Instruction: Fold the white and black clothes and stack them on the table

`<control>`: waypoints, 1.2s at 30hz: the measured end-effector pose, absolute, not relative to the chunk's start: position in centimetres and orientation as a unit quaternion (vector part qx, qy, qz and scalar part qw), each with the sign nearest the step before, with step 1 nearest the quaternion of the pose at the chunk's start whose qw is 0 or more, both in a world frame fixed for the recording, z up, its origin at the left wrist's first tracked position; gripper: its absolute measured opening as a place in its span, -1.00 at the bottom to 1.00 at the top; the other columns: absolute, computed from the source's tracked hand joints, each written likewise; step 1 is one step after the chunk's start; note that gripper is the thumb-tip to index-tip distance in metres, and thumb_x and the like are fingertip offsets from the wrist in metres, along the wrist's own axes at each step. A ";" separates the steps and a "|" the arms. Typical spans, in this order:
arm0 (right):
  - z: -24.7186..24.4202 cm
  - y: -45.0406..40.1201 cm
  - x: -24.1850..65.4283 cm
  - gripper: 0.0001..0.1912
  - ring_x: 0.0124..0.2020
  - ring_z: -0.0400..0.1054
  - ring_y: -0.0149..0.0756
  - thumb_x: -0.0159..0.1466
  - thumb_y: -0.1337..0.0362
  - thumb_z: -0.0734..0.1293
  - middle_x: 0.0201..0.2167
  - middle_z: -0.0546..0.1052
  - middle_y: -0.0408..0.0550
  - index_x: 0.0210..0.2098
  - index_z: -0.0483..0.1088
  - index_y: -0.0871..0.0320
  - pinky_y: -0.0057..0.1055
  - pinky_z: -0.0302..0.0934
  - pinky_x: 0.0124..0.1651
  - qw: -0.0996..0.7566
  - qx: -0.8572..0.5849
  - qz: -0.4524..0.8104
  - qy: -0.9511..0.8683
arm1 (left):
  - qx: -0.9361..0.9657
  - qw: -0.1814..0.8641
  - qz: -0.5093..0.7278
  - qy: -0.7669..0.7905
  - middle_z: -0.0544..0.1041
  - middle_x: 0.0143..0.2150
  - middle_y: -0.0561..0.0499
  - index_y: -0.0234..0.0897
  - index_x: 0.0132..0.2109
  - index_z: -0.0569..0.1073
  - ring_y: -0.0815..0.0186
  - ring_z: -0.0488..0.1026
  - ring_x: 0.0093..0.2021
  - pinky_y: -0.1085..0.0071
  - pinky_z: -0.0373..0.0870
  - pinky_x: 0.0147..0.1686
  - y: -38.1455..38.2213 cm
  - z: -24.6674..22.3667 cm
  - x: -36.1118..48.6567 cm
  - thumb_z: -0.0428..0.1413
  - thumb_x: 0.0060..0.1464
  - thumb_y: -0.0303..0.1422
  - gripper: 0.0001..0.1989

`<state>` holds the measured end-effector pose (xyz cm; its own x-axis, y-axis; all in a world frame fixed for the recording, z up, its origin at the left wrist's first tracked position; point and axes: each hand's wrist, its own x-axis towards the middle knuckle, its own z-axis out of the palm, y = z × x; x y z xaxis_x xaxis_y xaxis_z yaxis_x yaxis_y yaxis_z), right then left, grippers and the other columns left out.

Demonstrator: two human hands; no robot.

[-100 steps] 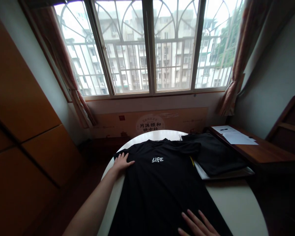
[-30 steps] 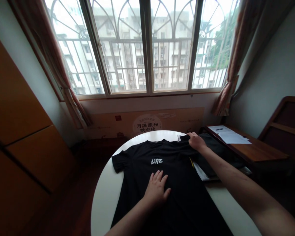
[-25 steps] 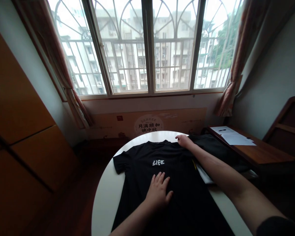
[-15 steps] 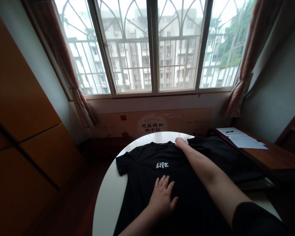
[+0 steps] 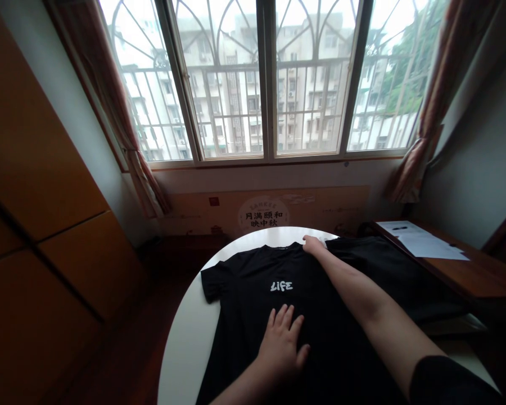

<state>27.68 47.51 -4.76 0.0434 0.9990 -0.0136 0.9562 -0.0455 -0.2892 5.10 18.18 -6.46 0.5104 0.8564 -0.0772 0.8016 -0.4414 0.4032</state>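
A black T-shirt with white lettering on its chest lies spread on a round white table, its collar toward the window. My left hand rests on the middle of the shirt, fingers spread and nothing held. At the shirt's far edge, right of the collar, my right hand has its fingers closed on the shirt's shoulder. Just beside that hand a small white piece shows; what it is I cannot tell. Another dark cloth lies to the right of my right forearm.
A brown wooden surface with white papers stands at the right. Behind the table are a printed cardboard box and a barred window with curtains. Orange-brown cabinet doors fill the left side.
The whole view has shifted slightly, so things appear a little farther right. Both hands keep nearly the same places on the shirt.
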 end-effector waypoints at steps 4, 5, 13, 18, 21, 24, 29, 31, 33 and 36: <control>-5.6 46.2 25.7 -0.52 0.31 0.27 -0.03 0.43 0.09 0.28 0.31 0.39 0.16 0.27 0.36 0.12 -0.14 0.15 0.31 0.100 -0.649 0.085 -0.750 | 0.851 0.189 0.069 0.486 -0.01 0.55 -0.16 -0.18 0.48 0.18 -0.04 -0.17 0.55 -0.15 -0.29 0.48 18.2 -6.6 5.2 -0.10 0.28 0.09 -0.25; -5.9 45.7 25.2 -0.50 0.35 0.22 -0.02 0.42 0.08 0.28 0.35 0.35 0.16 0.28 0.36 0.11 -0.17 0.10 0.34 0.093 -0.631 0.086 -0.765 | 0.853 0.187 0.067 0.483 -0.02 0.56 -0.16 -0.18 0.48 0.17 -0.04 -0.17 0.55 -0.15 -0.29 0.48 18.2 -6.6 5.2 -0.10 0.29 0.09 -0.25; -4.8 42.0 24.5 -0.34 0.54 -0.28 0.07 0.50 0.05 0.09 0.54 -0.11 0.17 0.51 -0.04 0.10 0.08 -0.34 0.49 0.106 -0.587 0.050 -0.801 | 0.874 0.173 0.064 0.449 0.04 0.54 -0.18 -0.15 0.47 0.18 -0.03 -0.11 0.54 -0.22 -0.27 0.46 18.3 -6.4 5.1 -0.11 0.33 0.01 -0.32; -2.4 36.9 25.6 -0.33 0.55 -0.26 -0.01 0.47 0.09 0.14 0.54 -0.06 0.10 0.51 -0.04 0.08 -0.02 -0.31 0.51 0.140 -0.535 0.030 -0.833 | 0.888 0.167 0.073 0.423 0.13 0.51 -0.17 -0.17 0.45 0.23 -0.01 -0.02 0.53 -0.18 -0.19 0.46 18.3 -6.7 5.2 -0.06 0.33 -0.05 -0.36; -2.2 31.9 27.7 -0.31 0.53 -0.18 0.05 0.41 0.15 0.22 0.51 0.02 0.16 0.48 0.07 0.13 0.04 -0.21 0.50 0.152 -0.499 0.052 -0.852 | 0.894 0.152 0.070 0.415 0.13 0.51 -0.17 -0.17 0.42 0.28 0.00 0.01 0.52 -0.13 -0.15 0.46 18.1 -5.8 5.1 -0.01 0.31 -0.07 -0.38; -3.0 25.4 31.2 -0.36 0.52 -0.12 0.09 0.35 0.15 0.31 0.50 0.09 0.10 0.40 0.25 0.05 0.14 -0.17 0.49 0.163 -0.479 0.088 -0.858 | 0.893 0.151 0.044 0.421 0.12 0.52 -0.17 -0.17 0.38 0.34 -0.03 0.03 0.51 -0.08 -0.06 0.46 17.3 -2.8 3.5 0.11 0.23 -0.13 -0.38; -6.3 12.3 38.0 -0.47 0.47 0.03 0.03 0.35 0.05 0.32 0.47 0.17 -0.10 0.30 0.37 -0.23 0.08 0.06 0.45 0.227 -0.485 0.181 -0.825 | 0.821 0.203 0.061 0.530 0.55 0.24 -0.04 -0.09 0.15 0.57 0.06 0.48 0.23 0.18 0.36 0.26 14.0 4.0 -3.1 0.13 0.15 -0.23 -0.58; -8.1 7.6 40.2 -0.46 0.42 0.13 0.03 0.31 0.00 0.35 0.42 0.26 -0.17 0.28 0.34 -0.42 0.07 0.17 0.40 0.238 -0.503 0.211 -0.804 | 0.775 0.199 0.151 0.581 0.65 0.05 -0.02 -0.13 0.04 0.61 0.11 0.58 0.07 0.23 0.48 0.12 11.6 5.1 -6.0 0.05 0.20 -0.22 -0.65; -9.9 4.1 41.6 -0.43 0.38 0.17 0.03 0.28 0.02 0.39 0.38 0.30 -0.25 0.24 0.31 -0.58 0.05 0.25 0.35 0.241 -0.510 0.237 -0.791 | 0.728 0.191 0.264 0.603 0.69 -0.11 -0.02 -0.17 -0.09 0.63 0.15 0.62 -0.09 0.31 0.55 -0.07 8.8 4.6 -8.2 0.00 0.26 -0.15 -0.65; -12.5 0.7 42.9 -0.32 0.34 0.21 0.07 0.17 0.04 0.49 0.34 0.34 -0.32 0.19 0.27 -0.71 0.00 0.33 0.28 0.199 -0.491 0.289 -0.797 | 0.671 0.143 0.408 0.603 0.67 -0.29 0.01 -0.17 -0.22 0.61 0.21 0.62 -0.29 0.41 0.56 -0.29 4.4 1.3 -10.0 0.01 0.27 -0.07 -0.63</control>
